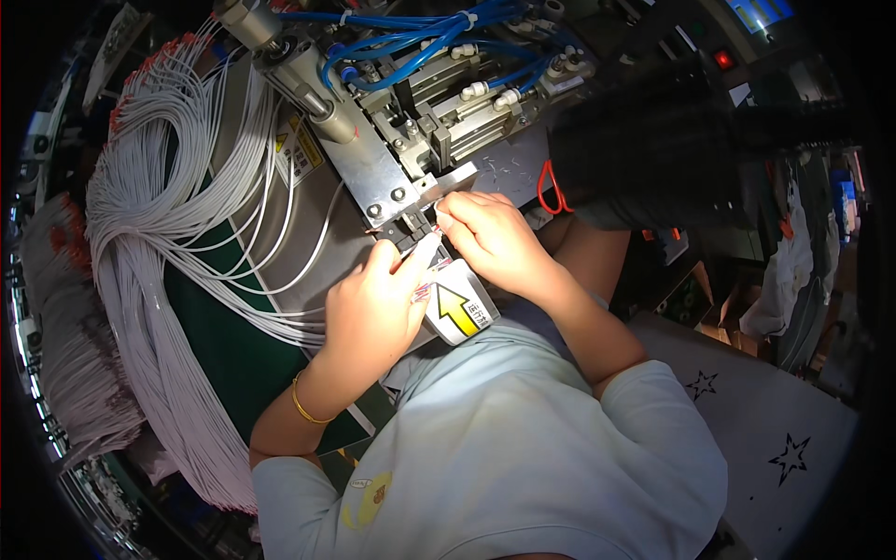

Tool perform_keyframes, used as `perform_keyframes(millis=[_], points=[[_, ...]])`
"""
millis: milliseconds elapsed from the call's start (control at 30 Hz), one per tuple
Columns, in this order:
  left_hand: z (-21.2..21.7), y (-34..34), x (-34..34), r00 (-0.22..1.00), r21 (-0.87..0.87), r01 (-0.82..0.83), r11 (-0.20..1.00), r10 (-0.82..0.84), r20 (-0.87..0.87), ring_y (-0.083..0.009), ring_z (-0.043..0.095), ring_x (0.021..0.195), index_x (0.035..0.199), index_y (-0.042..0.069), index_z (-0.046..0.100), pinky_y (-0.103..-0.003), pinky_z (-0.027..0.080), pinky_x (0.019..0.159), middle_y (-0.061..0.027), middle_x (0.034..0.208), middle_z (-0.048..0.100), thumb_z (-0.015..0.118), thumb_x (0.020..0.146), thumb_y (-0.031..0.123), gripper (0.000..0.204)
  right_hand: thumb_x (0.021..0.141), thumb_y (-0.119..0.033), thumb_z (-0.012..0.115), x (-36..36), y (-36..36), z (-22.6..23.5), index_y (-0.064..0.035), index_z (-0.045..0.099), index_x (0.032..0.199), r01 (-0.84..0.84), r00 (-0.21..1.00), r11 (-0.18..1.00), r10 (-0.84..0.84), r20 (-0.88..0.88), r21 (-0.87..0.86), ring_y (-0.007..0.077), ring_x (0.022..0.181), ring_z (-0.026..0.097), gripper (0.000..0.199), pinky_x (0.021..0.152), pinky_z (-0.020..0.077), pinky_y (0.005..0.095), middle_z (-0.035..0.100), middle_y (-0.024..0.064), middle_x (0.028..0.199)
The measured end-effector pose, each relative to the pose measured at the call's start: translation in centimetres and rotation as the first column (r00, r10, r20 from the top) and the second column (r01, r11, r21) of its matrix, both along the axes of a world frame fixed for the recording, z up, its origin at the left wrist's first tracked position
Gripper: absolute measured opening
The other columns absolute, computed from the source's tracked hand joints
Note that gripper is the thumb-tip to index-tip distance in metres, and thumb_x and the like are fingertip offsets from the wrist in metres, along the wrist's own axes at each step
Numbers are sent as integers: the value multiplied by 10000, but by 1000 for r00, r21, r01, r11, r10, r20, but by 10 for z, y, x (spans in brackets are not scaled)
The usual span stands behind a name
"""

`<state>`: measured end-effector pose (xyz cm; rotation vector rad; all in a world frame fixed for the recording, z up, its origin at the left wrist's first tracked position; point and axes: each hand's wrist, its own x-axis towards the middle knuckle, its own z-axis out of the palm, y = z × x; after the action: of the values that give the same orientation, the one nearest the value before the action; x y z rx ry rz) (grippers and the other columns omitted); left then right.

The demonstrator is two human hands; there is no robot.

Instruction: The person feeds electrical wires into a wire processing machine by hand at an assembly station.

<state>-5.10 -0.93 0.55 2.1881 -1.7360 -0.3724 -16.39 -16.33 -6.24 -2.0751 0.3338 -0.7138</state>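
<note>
My left hand (373,303) is closed at the front of a metal machine (373,168), its thumb and forefinger pressed round the end of a light grey cable. Thin coloured strands show beside those fingers. My right hand (490,238) is closed in a pinch right by the machine's small metal jaw, close to the left fingertips. Whatever it pinches is too small and hidden to name. Just below both hands sits a white block with a yellow arrow (457,313). A thick bundle of light grey cables (140,233) with reddish ends lies to the left, and some of its strands run toward my left hand.
Blue air hoses (411,61) cross the machine's top, above metal cylinders. Red-handled scissors or pliers (551,189) lie at right beside a large dark cylindrical object (644,140). Small offcuts (509,173) litter the plate. A green mat (219,327) lies under the cables.
</note>
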Motion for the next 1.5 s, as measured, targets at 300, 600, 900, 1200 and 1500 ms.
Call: perform_keyframes(millis=[300, 600, 900, 1200, 1500], points=[[-3, -5, 18, 809, -146, -218, 965, 95, -580, -157, 519, 556, 949, -16, 683, -290, 409, 512, -70, 712, 550, 680, 820, 66, 153, 820, -100, 645, -8, 3, 17, -24, 585, 789, 75, 964, 996, -59, -259, 53, 231, 671, 578, 102, 684, 431, 339, 577, 79, 702], [10, -4, 23, 815, -184, -101, 978, -24, -578, -202, 538, 628, 829, -57, 654, -307, 422, 579, -106, 695, 586, 688, 804, 58, 123, 770, -65, 701, -7, 19, 36, -22, 635, 823, -78, 995, 968, 59, 83, 237, 217, 684, 582, 95, 721, 442, 325, 626, 64, 747], [14, -2, 21, 786, -113, -117, 987, 22, -617, -182, 514, 601, 833, -53, 648, -301, 418, 563, -95, 682, 565, 691, 808, 68, 130, 780, -66, 696, -12, 16, 48, -22, 664, 858, -149, 989, 973, 147, 21, 174, 199, 675, 581, 94, 720, 448, 316, 661, 73, 792], [27, -3, 14, 465, 199, -230, 953, 287, -837, -127, 493, 576, 880, -28, 638, -279, 410, 537, -67, 720, 538, 679, 829, 67, 116, 776, -53, 680, -14, 24, 48, -32, 653, 824, -124, 991, 791, 130, 34, 599, 161, 595, 529, 60, 650, 434, 286, 620, 41, 701], [10, 1, 17, 624, 57, -123, 991, 121, -772, -71, 475, 648, 908, -26, 616, -235, 404, 598, -27, 741, 527, 657, 864, 67, 111, 782, -96, 659, -13, 13, 48, -42, 596, 767, -193, 980, 981, 193, -40, 17, 211, 604, 539, 84, 710, 417, 312, 595, 42, 697]])
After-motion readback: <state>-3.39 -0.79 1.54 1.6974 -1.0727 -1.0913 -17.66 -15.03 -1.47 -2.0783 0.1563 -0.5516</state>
